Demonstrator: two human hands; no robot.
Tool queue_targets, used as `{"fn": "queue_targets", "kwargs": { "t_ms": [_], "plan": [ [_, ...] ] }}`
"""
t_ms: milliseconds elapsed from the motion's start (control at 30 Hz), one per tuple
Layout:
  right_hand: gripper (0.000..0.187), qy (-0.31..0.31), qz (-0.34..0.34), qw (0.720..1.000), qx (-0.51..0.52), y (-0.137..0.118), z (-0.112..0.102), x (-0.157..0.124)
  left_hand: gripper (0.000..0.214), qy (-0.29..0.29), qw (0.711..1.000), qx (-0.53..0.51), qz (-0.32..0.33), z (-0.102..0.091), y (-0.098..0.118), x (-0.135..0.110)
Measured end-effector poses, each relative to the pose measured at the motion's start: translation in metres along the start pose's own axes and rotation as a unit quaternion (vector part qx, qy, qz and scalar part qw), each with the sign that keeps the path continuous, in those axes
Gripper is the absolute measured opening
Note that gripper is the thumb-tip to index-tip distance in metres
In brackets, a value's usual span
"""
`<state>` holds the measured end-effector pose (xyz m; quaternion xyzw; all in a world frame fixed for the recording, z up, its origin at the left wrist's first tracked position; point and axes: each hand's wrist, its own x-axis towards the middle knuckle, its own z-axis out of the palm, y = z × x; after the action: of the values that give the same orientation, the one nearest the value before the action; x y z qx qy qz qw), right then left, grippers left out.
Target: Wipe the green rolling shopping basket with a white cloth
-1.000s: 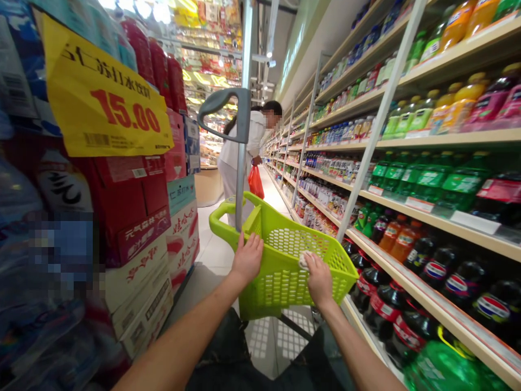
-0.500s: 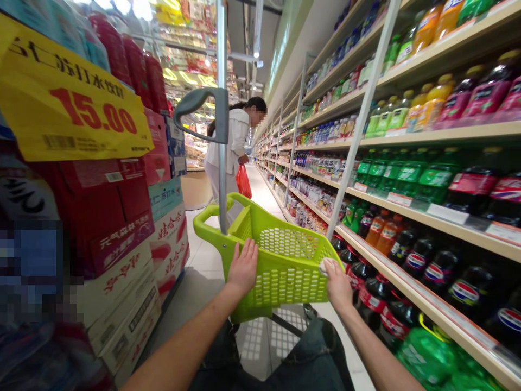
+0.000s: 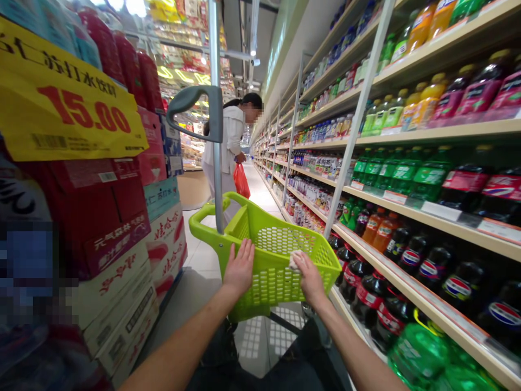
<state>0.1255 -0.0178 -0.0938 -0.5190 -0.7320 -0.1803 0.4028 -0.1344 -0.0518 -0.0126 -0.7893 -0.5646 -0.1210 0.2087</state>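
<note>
A lime-green plastic shopping basket [image 3: 280, 277] with perforated sides stands in the aisle before me. From its left end rises a metal pole with a grey loop handle [image 3: 217, 114]. My left hand [image 3: 239, 266] lies flat with fingers stretched out on the near side wall, just below the rim. Farther right along the same rim, my right hand [image 3: 310, 277] grips a crumpled white cloth [image 3: 298, 259] and presses it to the rim. Inside the basket I see only its green walls and a raised section near the pole.
Shelves of bottled drinks [image 3: 423, 174] line the right side. Stacked drink cartons [image 3: 118, 277] with a yellow price sign [image 3: 77, 103] stand close on the left. Ahead, a person in light clothing [image 3: 228, 136] holds a red plastic bag [image 3: 241, 181].
My right hand has slid the cloth leftward along the near rim, away from the right corner. My left hand stays on the side wall. The view has shifted slightly.
</note>
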Motion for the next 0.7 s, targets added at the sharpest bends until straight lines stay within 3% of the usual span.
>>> {"fn": "queue_targets", "kwargs": {
  "t_ms": [100, 200, 267, 433, 567, 700],
  "plan": [
    [0.065, -0.006, -0.011, 1.0, 0.002, -0.005, 0.001, -0.001, 0.06, -0.016, 1.0, -0.006, 0.007, -0.003, -0.002, -0.001],
    [0.062, 0.037, 0.097, 0.993, -0.049, 0.027, -0.013, -0.013, 0.061, -0.02, 1.0, -0.014, 0.004, -0.003, 0.0, -0.002],
    [0.06, 0.049, 0.129, 0.988, -0.071, 0.043, -0.021, -0.019, 0.061, -0.016, 1.0, -0.015, -0.006, -0.002, 0.002, -0.001],
    [0.061, 0.028, 0.065, 0.995, -0.075, 0.036, -0.023, -0.024, 0.062, -0.011, 1.0, -0.007, -0.01, 0.0, 0.004, -0.001],
    [0.054, 0.001, 0.138, 0.983, -0.118, 0.048, -0.022, -0.067, 0.062, -0.019, 1.0, 0.0, -0.006, -0.002, 0.004, -0.002],
    [0.053, -0.069, 0.126, 0.982, -0.122, 0.058, -0.025, -0.103, 0.062, -0.018, 1.0, 0.006, -0.014, -0.003, 0.006, -0.002]
  ]
}}
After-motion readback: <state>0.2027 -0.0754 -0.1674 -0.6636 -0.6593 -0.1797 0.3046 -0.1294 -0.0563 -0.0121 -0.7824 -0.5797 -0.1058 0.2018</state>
